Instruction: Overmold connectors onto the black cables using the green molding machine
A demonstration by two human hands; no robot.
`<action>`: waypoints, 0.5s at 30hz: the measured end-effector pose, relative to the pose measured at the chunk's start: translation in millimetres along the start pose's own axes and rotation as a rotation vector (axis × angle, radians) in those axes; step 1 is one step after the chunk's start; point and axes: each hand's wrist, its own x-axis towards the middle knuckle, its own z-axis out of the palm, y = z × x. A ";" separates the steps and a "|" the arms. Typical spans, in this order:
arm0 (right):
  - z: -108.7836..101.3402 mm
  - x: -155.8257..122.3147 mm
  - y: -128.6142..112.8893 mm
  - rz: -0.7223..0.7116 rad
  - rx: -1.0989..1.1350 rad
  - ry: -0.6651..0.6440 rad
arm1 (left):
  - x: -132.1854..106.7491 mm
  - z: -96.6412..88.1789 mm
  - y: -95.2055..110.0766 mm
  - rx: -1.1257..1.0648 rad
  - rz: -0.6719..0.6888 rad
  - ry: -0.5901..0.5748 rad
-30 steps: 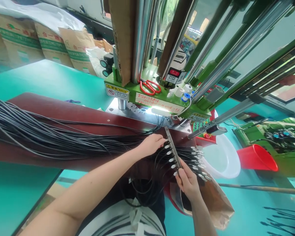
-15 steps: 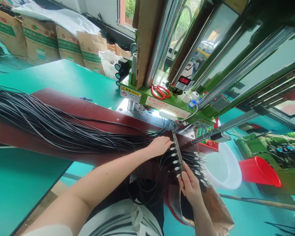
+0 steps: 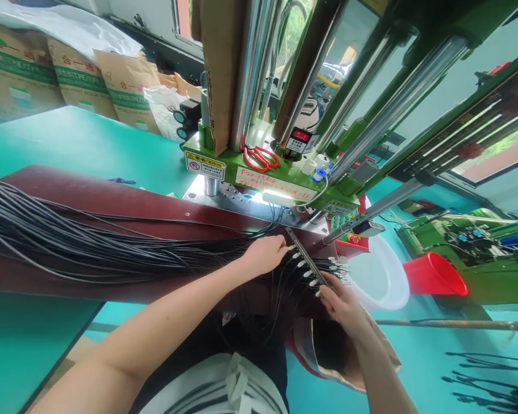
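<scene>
My right hand [image 3: 340,299] grips the near end of a narrow dark metal bar [image 3: 307,256], which is tilted over the work surface. Several cables with silvery connectors [image 3: 307,274] stick out along the bar's left side. Close to its far end, my left hand [image 3: 265,253] is closed in a pinch on a cable connector [image 3: 290,247] at the bar's edge. The fingers partly hide that connector. Behind the bar lies a bunch of loose cable ends [image 3: 337,265] with metal plugs.
A thick bundle of black cables [image 3: 90,241] runs along the brown-red table [image 3: 34,184]. Ahead stands a green press [image 3: 224,158] with red-handled scissors [image 3: 261,158] on it. A white tub [image 3: 386,282], a red bucket [image 3: 435,275] and a paper-lined bin [image 3: 304,345] are to the right.
The view has shifted right, so things sit further left. The bar has tilted more, its near end swinging right with my right hand. My left hand stays at the bar's far end.
</scene>
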 end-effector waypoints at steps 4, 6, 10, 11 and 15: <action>-26.1 30.0 -23.6 -0.011 -0.219 -0.173 | -18.5 -16.3 0.8 0.034 0.075 -0.038; -33.5 48.7 -36.9 -0.023 -0.341 -0.257 | -29.1 -24.6 -0.8 0.018 0.100 -0.080; -33.9 90.6 -61.8 -0.063 -0.539 -0.346 | -46.9 -36.8 -9.6 0.004 0.126 -0.061; -32.7 101.1 -66.2 -0.092 -0.572 -0.367 | -50.5 -39.4 -12.4 0.004 0.124 -0.042; -34.7 136.6 -66.9 -0.282 -0.743 -0.348 | -61.8 -50.3 -23.3 0.021 0.120 0.042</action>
